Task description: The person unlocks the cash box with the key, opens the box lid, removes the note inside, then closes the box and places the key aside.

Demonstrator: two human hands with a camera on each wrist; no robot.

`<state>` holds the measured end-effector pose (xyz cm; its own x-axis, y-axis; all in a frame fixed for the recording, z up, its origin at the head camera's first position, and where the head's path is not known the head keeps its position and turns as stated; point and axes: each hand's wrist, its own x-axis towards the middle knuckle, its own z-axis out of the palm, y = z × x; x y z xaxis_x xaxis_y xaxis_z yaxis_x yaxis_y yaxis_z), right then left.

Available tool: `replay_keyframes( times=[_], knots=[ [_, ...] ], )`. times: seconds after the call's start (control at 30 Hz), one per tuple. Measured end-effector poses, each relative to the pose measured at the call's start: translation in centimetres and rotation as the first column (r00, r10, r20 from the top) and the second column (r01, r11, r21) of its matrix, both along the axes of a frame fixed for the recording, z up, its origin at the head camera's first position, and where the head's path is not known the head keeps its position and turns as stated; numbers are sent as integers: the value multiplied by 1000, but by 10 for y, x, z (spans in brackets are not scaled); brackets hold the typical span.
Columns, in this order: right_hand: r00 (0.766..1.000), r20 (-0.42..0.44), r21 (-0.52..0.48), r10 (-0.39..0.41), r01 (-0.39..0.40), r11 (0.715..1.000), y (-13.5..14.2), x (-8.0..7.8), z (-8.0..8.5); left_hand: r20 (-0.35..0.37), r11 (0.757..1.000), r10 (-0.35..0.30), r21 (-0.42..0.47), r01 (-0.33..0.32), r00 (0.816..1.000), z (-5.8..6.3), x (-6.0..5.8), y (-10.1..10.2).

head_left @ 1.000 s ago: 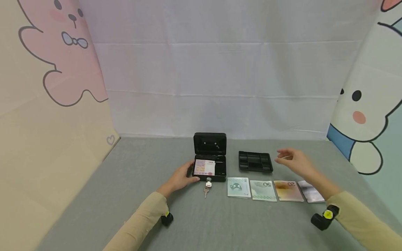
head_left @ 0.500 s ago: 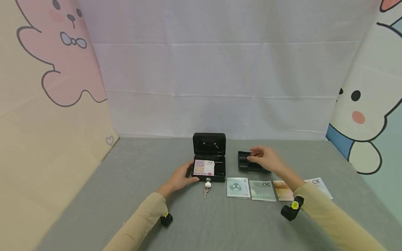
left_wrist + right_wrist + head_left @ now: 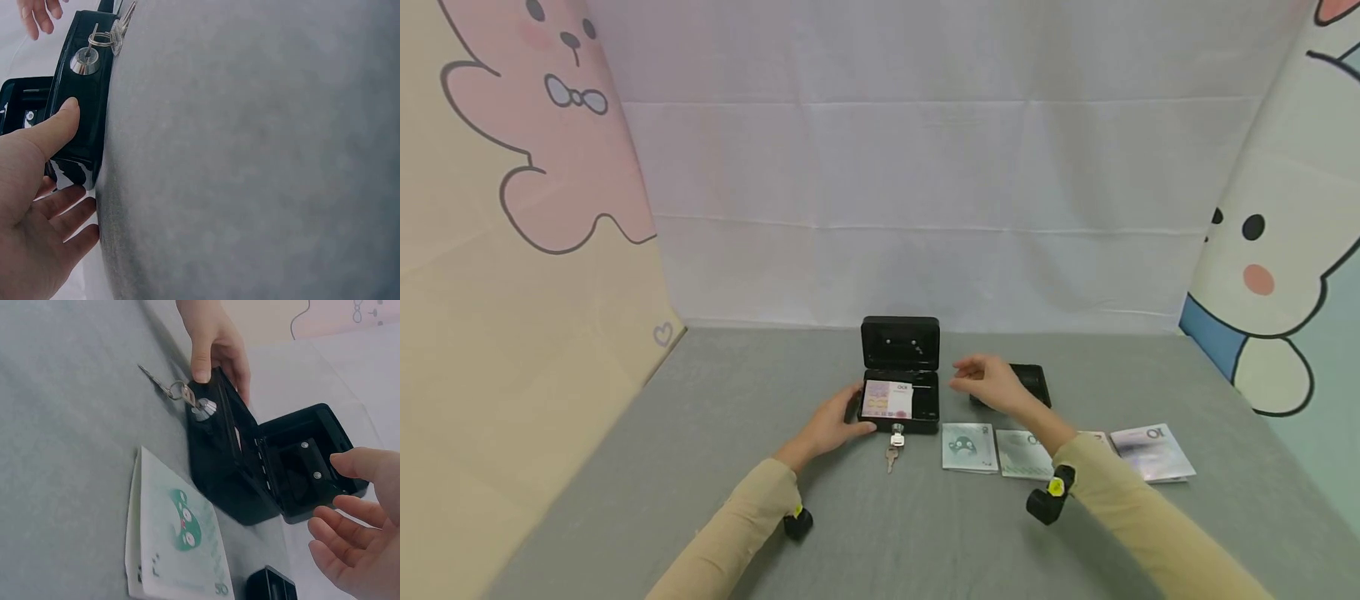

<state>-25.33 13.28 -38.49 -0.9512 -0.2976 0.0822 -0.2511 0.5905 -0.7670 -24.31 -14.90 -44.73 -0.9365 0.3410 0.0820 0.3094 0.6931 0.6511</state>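
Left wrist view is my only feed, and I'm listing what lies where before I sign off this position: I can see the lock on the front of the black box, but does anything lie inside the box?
Observer: Yes. In the head view, a pink-and-white banknote lies flat inside the black box.
Operator: Does anything lie to the right of it, outside my picture?
Observer: The right wrist view shows a folded green-and-white note near its front right corner.
Operator: And is there anything else close by?
Observer: A black tray, partly hidden behind the right hand in the head view.
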Motion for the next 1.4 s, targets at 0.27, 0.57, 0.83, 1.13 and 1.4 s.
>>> replay_keyframes(
  times=[0.27,0.57,0.83,1.13,1.4],
  knots=[
    [997,72,-23,-30,32,999,-25,-2,-9,1,1000,5,4,-5,1000,0,0,2],
    [993,115,-45,-13,18,999,-55,-2,-15,7,1000,5,22,-5,1000,0,2,-1],
    [989,144,13,-44,42,999,-78,-2,-14,-2,1000,9,24,-9,1000,3,3,-2],
    [981,164,40,-107,102,994,-92,3,-20,-18,999,-14,47,15,1000,2,4,-1],
    [972,188,43,-138,132,990,-99,4,-23,-24,999,-30,42,31,999,0,3,-2]
  ],
)
